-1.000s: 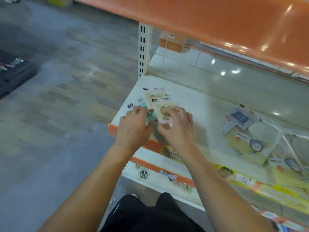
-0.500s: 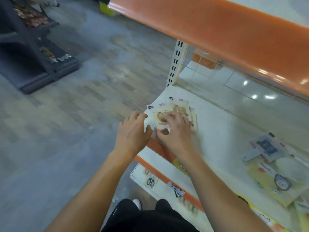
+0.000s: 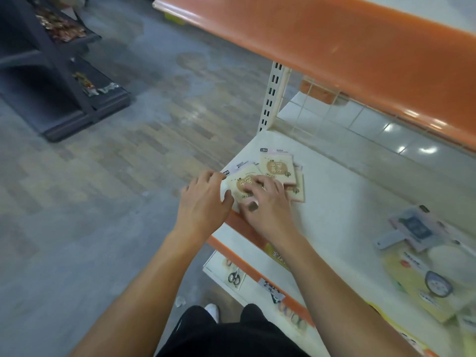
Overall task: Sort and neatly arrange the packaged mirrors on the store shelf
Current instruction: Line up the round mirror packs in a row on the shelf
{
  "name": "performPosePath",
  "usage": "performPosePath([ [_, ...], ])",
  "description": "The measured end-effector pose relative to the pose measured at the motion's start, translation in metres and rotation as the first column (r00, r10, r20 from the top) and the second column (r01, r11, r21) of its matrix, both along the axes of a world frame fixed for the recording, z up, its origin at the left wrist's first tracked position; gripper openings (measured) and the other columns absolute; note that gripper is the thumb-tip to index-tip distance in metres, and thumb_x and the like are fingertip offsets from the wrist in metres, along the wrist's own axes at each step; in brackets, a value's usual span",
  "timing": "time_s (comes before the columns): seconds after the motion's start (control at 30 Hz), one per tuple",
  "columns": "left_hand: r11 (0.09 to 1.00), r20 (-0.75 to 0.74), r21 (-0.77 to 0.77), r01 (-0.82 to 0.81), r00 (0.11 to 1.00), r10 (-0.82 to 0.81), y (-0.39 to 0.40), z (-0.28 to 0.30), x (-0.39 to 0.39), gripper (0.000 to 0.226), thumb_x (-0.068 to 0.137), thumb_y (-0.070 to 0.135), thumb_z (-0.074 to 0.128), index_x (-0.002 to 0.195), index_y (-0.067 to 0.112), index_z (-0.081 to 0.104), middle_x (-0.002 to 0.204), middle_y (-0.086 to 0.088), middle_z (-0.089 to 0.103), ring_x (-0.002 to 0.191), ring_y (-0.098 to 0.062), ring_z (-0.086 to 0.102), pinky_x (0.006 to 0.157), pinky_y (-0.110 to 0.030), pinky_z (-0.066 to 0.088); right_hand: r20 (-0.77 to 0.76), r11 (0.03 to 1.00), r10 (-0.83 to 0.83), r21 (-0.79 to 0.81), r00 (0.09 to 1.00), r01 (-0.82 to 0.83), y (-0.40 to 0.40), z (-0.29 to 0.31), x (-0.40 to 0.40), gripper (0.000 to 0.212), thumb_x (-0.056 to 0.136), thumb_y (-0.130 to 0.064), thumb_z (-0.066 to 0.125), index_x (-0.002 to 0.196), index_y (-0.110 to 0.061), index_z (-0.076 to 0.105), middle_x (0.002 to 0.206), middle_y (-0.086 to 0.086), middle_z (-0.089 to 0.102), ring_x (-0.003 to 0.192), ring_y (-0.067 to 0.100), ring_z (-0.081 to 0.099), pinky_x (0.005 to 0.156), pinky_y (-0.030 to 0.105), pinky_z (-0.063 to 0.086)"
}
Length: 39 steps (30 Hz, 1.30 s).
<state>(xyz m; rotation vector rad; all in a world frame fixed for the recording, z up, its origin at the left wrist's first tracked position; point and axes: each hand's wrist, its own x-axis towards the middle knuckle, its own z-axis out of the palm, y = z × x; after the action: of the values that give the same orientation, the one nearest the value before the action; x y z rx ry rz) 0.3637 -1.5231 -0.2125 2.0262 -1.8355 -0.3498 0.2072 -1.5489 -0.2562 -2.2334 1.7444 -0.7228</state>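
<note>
Both hands work at the left front corner of the white shelf (image 3: 334, 202), on a small cluster of beige mirror packs. Left hand (image 3: 203, 202) sits at the shelf's left edge, fingers curled over the near pack (image 3: 240, 185), thumb against its near-left side; looks like a light grip on its edge. Right hand (image 3: 268, 204) lies flat on top of the same pack, fingers fairly straight, pressing down, not wrapped round it.

Near pack: flat on shelf, face up, long axis running front-left to back-right, top end w/ black label toward the aisle-side back corner. Far pack (image 3: 277, 167) lies just behind, partly overlapping, flat, roughly parallel, also label end away from the person. At least one more pack (image 3: 298, 191) under it, pink edge showing on the right; exact count can't tell.

Well apart, at right of shelf: loose heap of other packs (image 3: 425, 274), yellow cards w/ round mirrors, plus a grey-blue handled one (image 3: 409, 228), lying at mixed angles. Orange upper shelf (image 3: 347, 47) overhead. Scissors (image 3: 234, 276) on lower shelf. Dark rack (image 3: 51, 81) across the aisle.
</note>
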Motion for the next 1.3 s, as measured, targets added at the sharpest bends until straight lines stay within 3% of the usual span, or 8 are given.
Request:
performPosePath([
  [0.2,1.000,0.007,-0.011,0.028,1.000,-0.028,-0.004,-0.003,0.000,0.034,0.090,0.035,0.048,0.121,0.022,0.053,0.127,0.002,0.052,0.109,-0.025,0.052,0.087,-0.037,0.039,0.018,1.000,-0.003,0.020,1.000,0.002,0.002,0.007,0.000,0.033,0.075,-0.040,0.069,0.107,-0.034,0.067,0.125,-0.007,0.053,0.124,0.021,0.042,0.102,0.046,0.039],
  [0.4,0.996,0.016,-0.043,0.078,0.997,-0.078,-0.008,-0.004,0.001,0.033,0.091,0.036,0.050,0.119,0.020,0.055,0.123,-0.001,0.054,0.107,-0.028,0.055,0.083,-0.039,0.041,0.061,0.999,-0.027,0.026,0.998,0.025,0.006,0.015,-0.002,0.035,0.080,-0.038,0.065,0.114,-0.028,0.067,0.129,-0.003,0.053,0.127,0.022,0.039,0.107,0.044,0.036],
  [0.53,0.989,0.016,-0.042,0.143,0.990,-0.143,-0.011,-0.004,-0.002,0.034,0.091,0.035,0.051,0.120,0.018,0.055,0.127,-0.002,0.053,0.109,-0.029,0.054,0.084,-0.040,0.040,0.062,0.995,-0.100,0.034,0.993,0.098,0.012,0.019,-0.007,0.036,0.085,-0.038,0.064,0.119,-0.026,0.064,0.131,-0.003,0.051,0.129,0.018,0.037,0.108,0.038,0.033],
  [0.77,0.954,0.012,-0.080,0.289,0.957,-0.289,-0.013,-0.005,-0.012,0.029,0.084,0.025,0.058,0.110,0.014,0.058,0.120,-0.007,0.056,0.103,-0.035,0.055,0.079,-0.043,0.042,0.062,0.967,-0.255,-0.001,0.965,0.256,0.032,0.022,-0.017,0.036,0.087,-0.036,0.064,0.121,-0.024,0.063,0.129,-0.003,0.053,0.125,0.020,0.042,0.106,0.038,0.035],
  [1.0,0.879,0.040,-0.109,0.465,0.885,-0.464,-0.011,-0.004,-0.051,0.037,0.087,0.029,0.054,0.120,0.013,0.055,0.122,-0.009,0.056,0.100,-0.035,0.058,0.080,-0.045,0.046,0.044,0.904,-0.427,-0.015,0.903,0.428,0.066,0.032,-0.047,0.039,0.086,-0.033,0.062,0.124,-0.022,0.059,0.130,0.000,0.051,0.124,0.024,0.044,0.100,0.041,0.040],
  [1.17,0.788,0.034,-0.128,0.602,0.797,-0.603,0.003,-0.001,-0.104,0.040,0.088,0.031,0.056,0.124,0.013,0.053,0.128,-0.010,0.053,0.111,-0.034,0.056,0.085,-0.047,0.048,0.056,0.815,-0.577,-0.030,0.815,0.579,0.101,0.038,-0.090,0.044,0.084,-0.041,0.049,0.122,-0.022,0.060,0.130,-0.001,0.052,0.123,0.024,0.046,0.097,0.043,0.043],
  [1.3,0.713,0.027,-0.132,0.689,0.721,-0.692,0.022,0.002,-0.150,0.041,0.088,0.032,0.056,0.124,0.014,0.054,0.125,-0.008,0.053,0.106,-0.034,0.058,0.085,-0.046,0.049,0.078,0.738,-0.668,-0.060,0.740,0.673,0.131,0.041,-0.127,0.044,0.082,-0.040,0.050,0.118,-0.018,0.062,0.125,0.003,0.056,0.118,0.029,0.051,0.093,0.046,0.047],
])
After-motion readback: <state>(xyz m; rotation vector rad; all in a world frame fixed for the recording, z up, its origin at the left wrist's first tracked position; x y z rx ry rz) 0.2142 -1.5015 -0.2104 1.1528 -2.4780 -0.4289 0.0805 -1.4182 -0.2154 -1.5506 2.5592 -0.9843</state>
